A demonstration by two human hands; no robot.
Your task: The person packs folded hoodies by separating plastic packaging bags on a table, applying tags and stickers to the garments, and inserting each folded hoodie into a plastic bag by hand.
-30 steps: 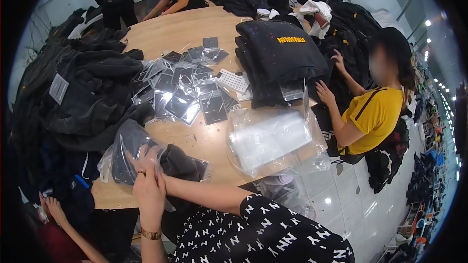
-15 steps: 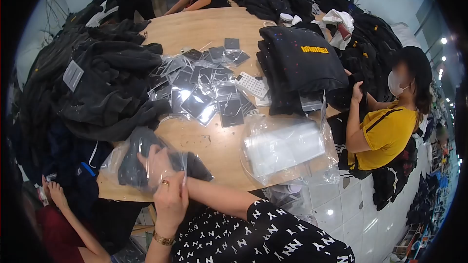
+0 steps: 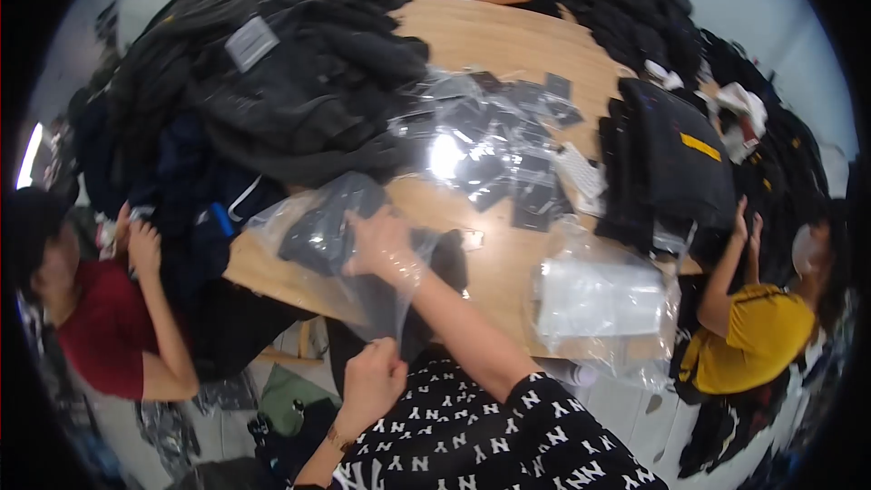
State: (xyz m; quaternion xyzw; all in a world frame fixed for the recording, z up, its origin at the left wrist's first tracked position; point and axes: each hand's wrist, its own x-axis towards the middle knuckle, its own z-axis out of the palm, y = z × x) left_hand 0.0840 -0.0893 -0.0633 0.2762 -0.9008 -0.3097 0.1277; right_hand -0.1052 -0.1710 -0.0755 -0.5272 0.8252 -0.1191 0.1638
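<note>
A clear plastic bag (image 3: 263, 222) lies at the near edge of the table with a dark folded garment (image 3: 313, 240) inside it. My right hand (image 3: 383, 240) reaches into the bag, its fingers apart and resting against the garment. Closer to my body, my left hand (image 3: 374, 377) is closed on the bag's edge, pulling the plastic taut. Part of the dark cloth extends to the right of my right wrist. The plastic partly blurs the fingers of my right hand.
Dark garments (image 3: 299, 100) are heaped at the left. Several tags in clear sleeves (image 3: 490, 141) cover the table's middle. Folded dark garments (image 3: 671, 163) are stacked at right, near a pack of clear bags (image 3: 599, 299). People in red (image 3: 104, 336) and yellow (image 3: 758, 336) flank me.
My view has swung left, so the table's contents sit further right. My left hand has pulled down and away from the right hand, stretching the bag's edge. The right hand remains inside the bag.
</note>
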